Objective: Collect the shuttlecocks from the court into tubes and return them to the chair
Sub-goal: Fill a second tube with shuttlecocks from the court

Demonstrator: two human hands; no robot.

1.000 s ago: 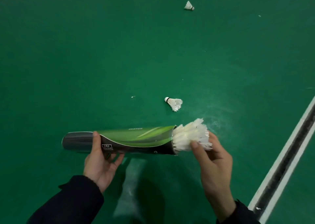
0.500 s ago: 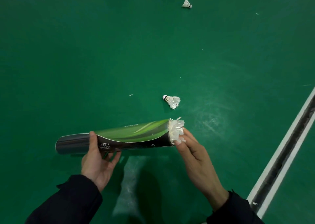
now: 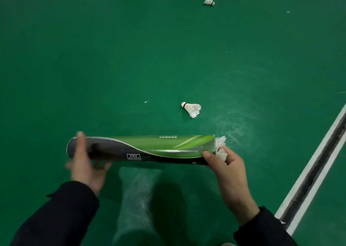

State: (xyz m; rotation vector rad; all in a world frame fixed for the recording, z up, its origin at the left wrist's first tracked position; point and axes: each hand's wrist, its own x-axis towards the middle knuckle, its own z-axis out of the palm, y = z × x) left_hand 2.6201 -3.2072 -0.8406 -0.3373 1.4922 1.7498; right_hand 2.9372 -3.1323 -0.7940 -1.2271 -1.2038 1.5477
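Across the lower middle of the frame, a long green-and-black cardboard shuttlecock tube (image 3: pixel 142 149) lies level with its long axis left to right, open mouth to the right, apparently steadied that way for loading. The left hand (image 3: pixel 87 168), blurred, wraps the closed black end, while the right hand (image 3: pixel 227 168) closes around the mouth rim, fingers against white feathers (image 3: pixel 221 147) poking out. Two loose white feathered shuttlecocks remain on the green court: one (image 3: pixel 192 108) just above the tube, cork pointing left, another (image 3: pixel 209 0) at upper right.
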